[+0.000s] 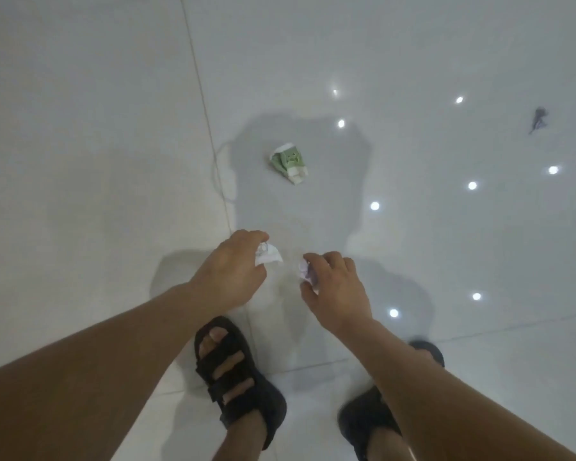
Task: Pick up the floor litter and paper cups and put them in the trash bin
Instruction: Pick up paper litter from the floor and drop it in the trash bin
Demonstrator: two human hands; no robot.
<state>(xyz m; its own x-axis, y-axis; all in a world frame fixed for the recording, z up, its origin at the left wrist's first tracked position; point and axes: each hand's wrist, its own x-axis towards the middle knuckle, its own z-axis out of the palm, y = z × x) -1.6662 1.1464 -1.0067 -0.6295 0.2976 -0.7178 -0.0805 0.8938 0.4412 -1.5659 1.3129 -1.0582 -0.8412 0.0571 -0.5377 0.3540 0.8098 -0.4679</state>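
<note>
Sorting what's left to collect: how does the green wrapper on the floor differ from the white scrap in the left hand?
The green wrapper lies free on the floor, ahead of both hands; the white scrap is pinched in the left hand. The wrapper is green and white, the scrap plain white. The wrapper looks larger. Both are crumpled litter.

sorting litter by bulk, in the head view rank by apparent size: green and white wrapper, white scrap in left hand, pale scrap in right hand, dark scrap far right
1. green and white wrapper
2. white scrap in the left hand, partly hidden
3. and 4. unsure: pale scrap, mostly covered by the right hand, and the farther dark scrap
</note>
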